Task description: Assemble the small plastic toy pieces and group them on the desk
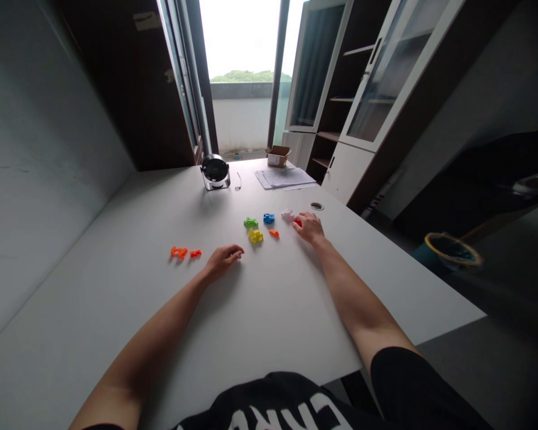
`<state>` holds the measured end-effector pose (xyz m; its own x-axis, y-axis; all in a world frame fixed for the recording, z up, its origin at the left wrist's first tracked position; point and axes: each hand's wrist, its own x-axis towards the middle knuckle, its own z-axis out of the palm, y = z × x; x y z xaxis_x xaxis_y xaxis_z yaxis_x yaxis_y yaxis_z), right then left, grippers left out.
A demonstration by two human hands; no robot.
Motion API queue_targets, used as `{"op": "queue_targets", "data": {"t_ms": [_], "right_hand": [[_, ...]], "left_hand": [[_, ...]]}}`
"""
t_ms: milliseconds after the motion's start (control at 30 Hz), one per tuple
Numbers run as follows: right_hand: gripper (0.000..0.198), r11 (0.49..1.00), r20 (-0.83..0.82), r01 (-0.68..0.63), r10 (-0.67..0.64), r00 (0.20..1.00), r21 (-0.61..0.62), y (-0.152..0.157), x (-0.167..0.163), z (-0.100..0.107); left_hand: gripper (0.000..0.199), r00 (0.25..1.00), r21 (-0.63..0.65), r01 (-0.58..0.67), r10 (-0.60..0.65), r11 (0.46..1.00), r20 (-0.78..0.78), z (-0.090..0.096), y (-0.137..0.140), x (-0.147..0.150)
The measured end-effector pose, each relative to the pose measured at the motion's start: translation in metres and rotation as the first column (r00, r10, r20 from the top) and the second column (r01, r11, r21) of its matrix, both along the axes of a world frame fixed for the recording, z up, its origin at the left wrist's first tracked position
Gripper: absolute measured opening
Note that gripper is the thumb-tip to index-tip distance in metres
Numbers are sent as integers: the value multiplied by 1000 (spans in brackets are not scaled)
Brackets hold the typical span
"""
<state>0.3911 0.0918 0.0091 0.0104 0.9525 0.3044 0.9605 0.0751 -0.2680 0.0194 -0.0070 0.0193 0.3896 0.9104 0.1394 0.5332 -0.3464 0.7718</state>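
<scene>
On the white table, small bright plastic toy pieces lie in a loose group. My right hand (310, 227) bends its fingers around a red piece (297, 223), mostly hidden beneath them. Right beside it sits a pale pink-white piece (287, 214). Farther left are a blue piece (269, 218), a green piece (251, 222), a yellow piece (255, 236) and a small orange piece (274, 233). My left hand (224, 260) rests on the tabletop with loosely curved fingers, thumb apart, holding nothing. To its left lie two orange-red pieces, a larger one (178, 252) and a smaller one (195, 254).
A round black device on a stand (215, 172) is at the back of the table (269, 310). Papers (284, 177) and an open cardboard box (278, 156) lie behind right. A cable hole (317, 206) is past my right hand; a bin (452, 251) stands right of the table.
</scene>
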Motion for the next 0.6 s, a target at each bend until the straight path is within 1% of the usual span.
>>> {"op": "queue_targets", "data": {"t_ms": [133, 200, 233, 267, 333, 400, 467, 533, 600], "right_hand": [[24, 999, -7, -15, 16, 1000, 46, -2, -6, 6], [25, 996, -24, -25, 27, 999, 86, -5, -12, 14], [26, 994, -34, -31, 35, 999, 106, -7, -16, 18], [26, 992, -45, -41, 47, 998, 123, -9, -21, 24], [25, 985, -73, -78, 90, 993, 155, -15, -34, 36], [23, 973, -106, -142, 163, 981, 180, -25, -52, 48], [21, 952, -142, -228, 260, 955, 206, -37, -75, 58], [19, 921, -173, -323, 362, 916, 218, -51, -101, 64], [17, 879, -203, -432, 469, 860, 200, -66, -128, 65]], "left_hand": [[31, 1000, -1, 12, -12, 1000, -24, 2, 1, -3], [30, 997, 41, 5, -2, 999, -78, 5, 6, -10], [29, 992, 85, -12, 22, 996, -124, 7, 10, -16], [27, 981, 150, -30, 57, 988, -185, 9, 14, -24], [25, 938, 262, -104, 182, 959, -295, 14, 22, -43], [27, 863, 300, -203, 315, 932, -394, 19, 28, -63], [29, 808, 283, -214, 332, 935, -486, 23, 32, -82], [29, 776, 222, -204, 296, 953, -557, 26, 33, -95], [30, 724, 185, -255, 314, 949, -613, 28, 33, -102]]}}
